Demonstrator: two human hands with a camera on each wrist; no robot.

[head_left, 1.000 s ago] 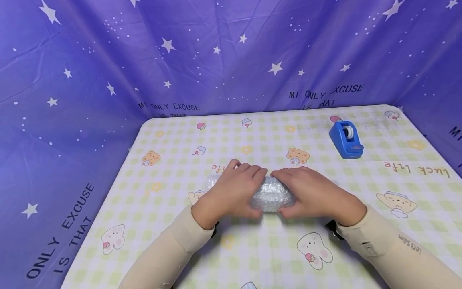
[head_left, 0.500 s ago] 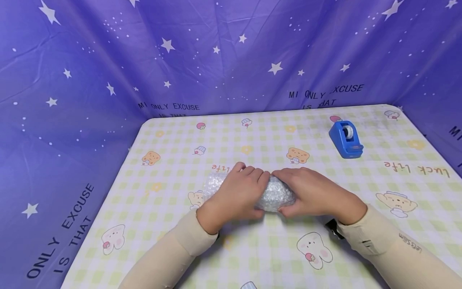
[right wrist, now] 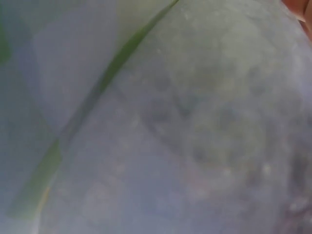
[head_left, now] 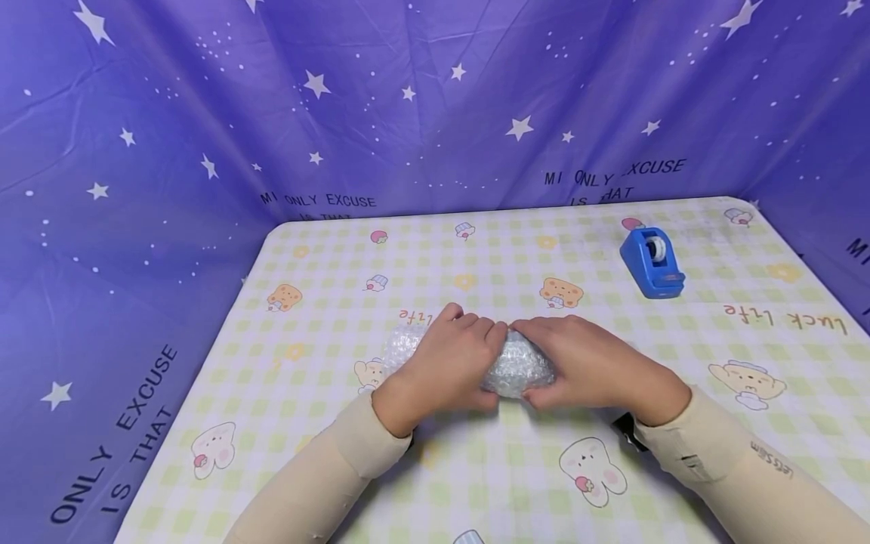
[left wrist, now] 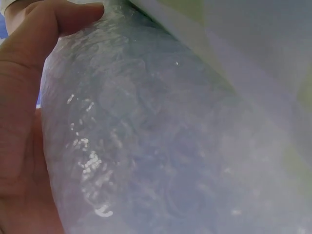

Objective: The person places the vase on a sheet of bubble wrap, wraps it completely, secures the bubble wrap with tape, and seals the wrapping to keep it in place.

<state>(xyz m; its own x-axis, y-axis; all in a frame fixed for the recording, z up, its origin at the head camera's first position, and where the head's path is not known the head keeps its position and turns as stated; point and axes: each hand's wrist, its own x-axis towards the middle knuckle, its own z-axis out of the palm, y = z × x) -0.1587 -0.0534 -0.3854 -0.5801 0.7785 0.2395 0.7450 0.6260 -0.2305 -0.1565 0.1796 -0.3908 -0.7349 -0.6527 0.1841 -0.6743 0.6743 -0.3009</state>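
A roll of clear bubble wrap (head_left: 518,366) lies crosswise between both hands near the middle of the table. My left hand (head_left: 451,363) grips it from above, fingers curled over the far side and thumb on the near side. My right hand (head_left: 587,363) holds the right end between fingers and thumb. Left of my left hand, an end of the wrap shows. In the left wrist view the shiny bubble wrap (left wrist: 146,126) fills most of the picture, with part of the hand (left wrist: 24,107) along its edge. The right wrist view shows blurred bubble wrap (right wrist: 195,126) close up.
A blue tape dispenser (head_left: 654,264) with a roll of tape stands at the back right of the table. The table (head_left: 503,483) wears a green and white checked cover with cartoon prints. Behind it hangs a purple curtain (head_left: 421,143) with white stars.
Compared with a second ago, my left hand has shifted slightly right along the bubble wrap, and more of the wrap's left end shows. The right hand stays in place.
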